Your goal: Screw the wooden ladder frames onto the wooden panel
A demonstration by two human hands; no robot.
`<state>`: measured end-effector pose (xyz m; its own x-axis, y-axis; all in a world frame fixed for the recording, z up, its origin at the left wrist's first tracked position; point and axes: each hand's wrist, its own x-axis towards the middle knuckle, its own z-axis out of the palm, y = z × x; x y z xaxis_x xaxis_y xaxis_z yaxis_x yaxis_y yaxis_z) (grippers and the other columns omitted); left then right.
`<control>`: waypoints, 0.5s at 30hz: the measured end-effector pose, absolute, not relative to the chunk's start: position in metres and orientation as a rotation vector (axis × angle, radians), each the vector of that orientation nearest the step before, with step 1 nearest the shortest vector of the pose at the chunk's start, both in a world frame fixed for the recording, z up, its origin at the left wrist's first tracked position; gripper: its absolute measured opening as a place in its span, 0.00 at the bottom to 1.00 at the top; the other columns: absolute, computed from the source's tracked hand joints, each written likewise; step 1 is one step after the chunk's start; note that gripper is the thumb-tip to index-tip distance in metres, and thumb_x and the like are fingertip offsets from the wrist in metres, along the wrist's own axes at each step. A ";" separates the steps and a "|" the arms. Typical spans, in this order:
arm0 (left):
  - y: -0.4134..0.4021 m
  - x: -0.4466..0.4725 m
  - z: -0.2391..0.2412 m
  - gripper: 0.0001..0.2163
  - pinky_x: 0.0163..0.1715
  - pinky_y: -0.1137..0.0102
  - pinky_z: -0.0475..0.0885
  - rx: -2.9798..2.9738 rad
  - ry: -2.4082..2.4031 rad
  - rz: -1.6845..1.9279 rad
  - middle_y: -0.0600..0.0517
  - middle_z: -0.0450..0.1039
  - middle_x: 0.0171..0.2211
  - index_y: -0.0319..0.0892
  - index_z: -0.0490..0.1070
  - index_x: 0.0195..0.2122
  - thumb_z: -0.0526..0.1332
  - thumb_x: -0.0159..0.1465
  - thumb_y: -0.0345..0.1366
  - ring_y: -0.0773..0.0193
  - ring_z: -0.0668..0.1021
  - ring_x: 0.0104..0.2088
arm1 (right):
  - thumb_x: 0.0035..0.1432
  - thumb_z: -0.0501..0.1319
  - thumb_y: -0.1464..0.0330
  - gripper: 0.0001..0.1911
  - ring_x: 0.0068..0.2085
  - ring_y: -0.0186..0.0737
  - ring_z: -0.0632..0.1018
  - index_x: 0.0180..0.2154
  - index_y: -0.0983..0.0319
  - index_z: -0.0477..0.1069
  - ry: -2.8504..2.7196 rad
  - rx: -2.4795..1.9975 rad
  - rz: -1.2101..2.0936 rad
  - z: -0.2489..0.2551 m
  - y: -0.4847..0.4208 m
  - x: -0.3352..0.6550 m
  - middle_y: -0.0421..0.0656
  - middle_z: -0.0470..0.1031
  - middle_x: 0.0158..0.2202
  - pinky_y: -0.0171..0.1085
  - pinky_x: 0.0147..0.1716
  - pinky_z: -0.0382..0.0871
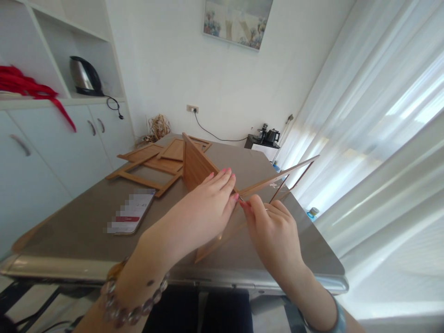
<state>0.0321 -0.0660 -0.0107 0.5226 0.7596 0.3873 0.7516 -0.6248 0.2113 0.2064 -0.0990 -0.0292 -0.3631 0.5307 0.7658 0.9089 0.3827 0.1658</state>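
Nearest the front edge of the counter (86,231), both hands meet over a standing wooden panel (194,169). The left hand (204,210) lies flat on the panel's upper edge, fingers together and stretched out, a bead bracelet (128,310) on its wrist. The right hand (274,231) is just beside it, thumb and forefinger pinched shut on something small and dark at the corner where the panel meets a thin wooden frame (277,178); what that small piece is cannot be told. The fingertips of the two hands almost touch at that joint. A lower strip of the assembly runs from under the hands toward the front edge of the counter.

Left of the hands, toward the front left corner, a booklet (133,210) lies flat on the counter, well apart from the panel. Farther back, near the far left edge, more flat wooden frame pieces (152,162) lie stacked loosely. Past the far edge, a dried bundle (157,127) sits by the wall.

On the left, a shelf (93,98) above the white cabinets holds an electric kettle (83,76), with red cloth (27,85) hanging beside it. A small stand in the far corner carries a dark tea set (267,134). White curtains (374,129) fill the right side.
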 end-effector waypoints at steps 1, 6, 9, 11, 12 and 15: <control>-0.066 0.032 -0.011 0.26 0.72 0.59 0.53 2.724 1.349 0.711 0.44 0.52 0.70 0.33 0.57 0.66 0.40 0.73 0.41 0.59 0.55 0.72 | 0.71 0.52 0.66 0.17 0.20 0.34 0.62 0.27 0.58 0.61 -2.008 -1.256 -0.624 -0.030 -0.098 0.206 0.34 0.60 0.16 0.35 0.26 0.54; -0.068 0.033 -0.007 0.26 0.72 0.62 0.53 2.725 1.337 0.712 0.43 0.51 0.70 0.32 0.56 0.67 0.41 0.73 0.40 0.60 0.57 0.71 | 0.71 0.48 0.61 0.14 0.16 0.32 0.62 0.32 0.57 0.61 -1.829 -1.282 0.180 -0.036 -0.095 0.200 0.31 0.59 0.16 0.33 0.18 0.51; -0.069 0.034 -0.004 0.26 0.72 0.61 0.54 2.706 1.345 0.680 0.43 0.51 0.70 0.32 0.57 0.66 0.41 0.72 0.40 0.59 0.57 0.71 | 0.71 0.47 0.62 0.12 0.22 0.34 0.68 0.34 0.57 0.61 -1.800 -1.246 0.090 -0.043 -0.096 0.199 0.35 0.68 0.22 0.35 0.25 0.59; -0.069 0.034 -0.003 0.26 0.72 0.60 0.54 2.690 1.342 0.681 0.43 0.52 0.70 0.32 0.57 0.66 0.41 0.72 0.40 0.59 0.57 0.71 | 0.71 0.48 0.65 0.05 0.29 0.37 0.72 0.41 0.58 0.59 -1.830 -1.161 -0.113 -0.049 -0.095 0.200 0.39 0.72 0.29 0.39 0.34 0.62; -0.069 0.034 -0.003 0.26 0.72 0.60 0.54 2.681 1.339 0.688 0.44 0.52 0.70 0.32 0.57 0.66 0.41 0.72 0.40 0.59 0.57 0.71 | 0.70 0.48 0.67 0.02 0.31 0.38 0.72 0.43 0.58 0.57 -1.848 -1.108 -0.218 -0.052 -0.095 0.201 0.40 0.72 0.31 0.41 0.38 0.62; -0.069 0.034 -0.002 0.26 0.72 0.60 0.54 2.661 1.335 0.673 0.44 0.52 0.70 0.32 0.56 0.67 0.41 0.72 0.40 0.60 0.56 0.71 | 0.67 0.51 0.72 0.07 0.34 0.38 0.69 0.42 0.57 0.53 -1.891 -1.017 -0.452 -0.058 -0.093 0.206 0.39 0.68 0.35 0.45 0.42 0.57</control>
<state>0.0345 -0.0686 -0.0015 0.5212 0.7809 0.3444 0.7413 -0.6142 0.2708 0.2057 -0.0929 -0.0578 -0.2433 0.4650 0.8512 0.7999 0.5925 -0.0951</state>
